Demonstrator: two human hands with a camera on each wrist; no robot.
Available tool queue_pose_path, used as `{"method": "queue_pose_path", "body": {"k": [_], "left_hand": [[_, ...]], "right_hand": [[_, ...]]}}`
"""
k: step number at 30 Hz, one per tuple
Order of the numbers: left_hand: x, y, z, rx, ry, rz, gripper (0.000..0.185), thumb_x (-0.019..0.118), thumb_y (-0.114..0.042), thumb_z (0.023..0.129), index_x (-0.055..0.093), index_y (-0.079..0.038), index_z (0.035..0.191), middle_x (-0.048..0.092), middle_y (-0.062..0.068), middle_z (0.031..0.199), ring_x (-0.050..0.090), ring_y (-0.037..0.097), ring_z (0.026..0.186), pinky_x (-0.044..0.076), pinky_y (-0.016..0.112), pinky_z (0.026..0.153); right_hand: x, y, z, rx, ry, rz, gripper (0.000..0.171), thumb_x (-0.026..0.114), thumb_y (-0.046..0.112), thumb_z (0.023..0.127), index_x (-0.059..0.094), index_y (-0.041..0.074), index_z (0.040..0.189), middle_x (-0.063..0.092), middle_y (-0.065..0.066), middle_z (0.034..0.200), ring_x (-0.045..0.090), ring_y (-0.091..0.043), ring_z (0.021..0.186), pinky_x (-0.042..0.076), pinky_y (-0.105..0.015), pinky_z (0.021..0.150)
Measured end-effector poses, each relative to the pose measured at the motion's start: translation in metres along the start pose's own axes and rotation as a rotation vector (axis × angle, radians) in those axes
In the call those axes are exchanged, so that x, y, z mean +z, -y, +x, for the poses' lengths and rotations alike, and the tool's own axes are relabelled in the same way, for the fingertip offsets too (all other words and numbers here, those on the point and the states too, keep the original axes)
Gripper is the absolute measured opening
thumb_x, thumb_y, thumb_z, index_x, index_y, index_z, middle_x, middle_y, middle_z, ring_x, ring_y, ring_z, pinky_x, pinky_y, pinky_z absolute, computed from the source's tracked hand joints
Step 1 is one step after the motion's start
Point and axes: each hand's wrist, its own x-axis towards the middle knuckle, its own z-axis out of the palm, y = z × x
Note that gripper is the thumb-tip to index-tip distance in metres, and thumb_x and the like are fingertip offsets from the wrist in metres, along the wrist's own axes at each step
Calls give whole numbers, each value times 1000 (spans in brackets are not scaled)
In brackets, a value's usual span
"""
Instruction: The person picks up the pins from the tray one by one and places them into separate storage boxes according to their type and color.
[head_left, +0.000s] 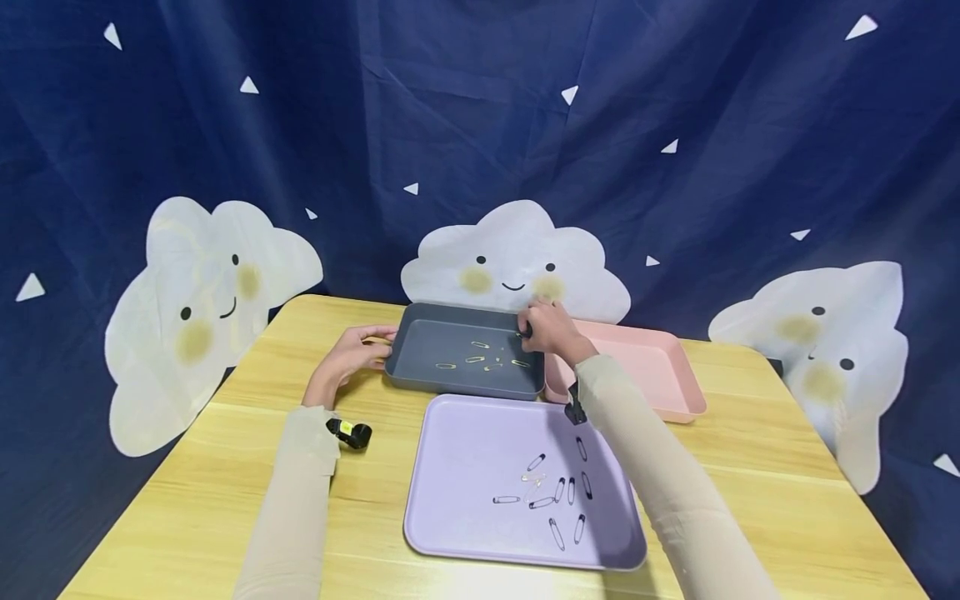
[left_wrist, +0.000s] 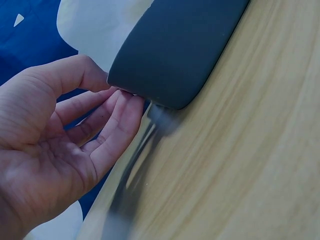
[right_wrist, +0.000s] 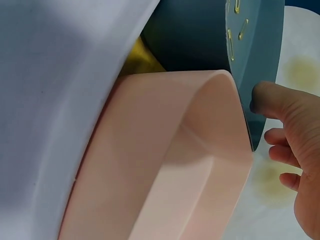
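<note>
While our left hand (head_left: 352,354) grasps the grey tray (head_left: 427,329) by its left end, gold safety pins (head_left: 475,360) lie inside. Nearer us, the lavender tray (head_left: 465,450) holds black safety pins (head_left: 587,486) and a few gold ones (head_left: 534,478). Our right hand (head_left: 553,327) curls over the grey tray's right end; whether its grip holds anything, we cannot tell. Rightmost stands the pink tray (head_left: 637,367).

Left arm (head_left: 288,508) out front, right arm (head_left: 667,475) angled inward! Left hand (head_left: 354,354) sets thumb against bent fingers; right hand (head_left: 553,327) reaches, fingers curled.
</note>
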Motion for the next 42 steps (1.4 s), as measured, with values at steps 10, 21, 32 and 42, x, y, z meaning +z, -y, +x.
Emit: {"method": "queue_pose_path", "body": {"k": [10, 21, 32, 42], "left_hand": [[0, 4, 2, 7, -5, 13, 53, 58, 1, 94, 49, 5, 147, 52, 31, 144, 67, 24, 105, 60, 26, 77], [0, 4, 4, -4, 3, 3, 55, 58, 0, 95, 48, 2, 149, 51, 30, 145, 67, 19, 102, 60, 25, 77], [2, -9, -4, -25, 11, -12, 55, 57, 3, 94, 46, 6, 149, 49, 33, 147, 65, 29, 109, 60, 27, 76], [2, -9, -4, -22, 16, -18, 55, 57, 3, 96, 44, 7, 149, 47, 34, 148, 67, 31, 109, 60, 27, 75]], "right_hand": [[-2, 0, -5, -43, 5, -25, 20, 79, 19, 75, 72, 10, 90, 64, -5, 96, 56, -30, 99, 43, -47, 90], [-5, 4, -17, -120, -9, -64, 21, 81, 19, 74, 75, 12, 93, 67, -4, 98, 56, -27, 97, 44, -45, 86], [-12, 14, -42, -268, -79, -45, 16, 80, 16, 76, 74, 11, 91, 64, -3, 90, 52, -25, 88, 39, -40, 76], [-21, 27, -76, -411, -152, 17, 17, 81, 14, 74, 72, 14, 89, 61, -1, 88, 50, -21, 85, 40, -37, 76]]}}
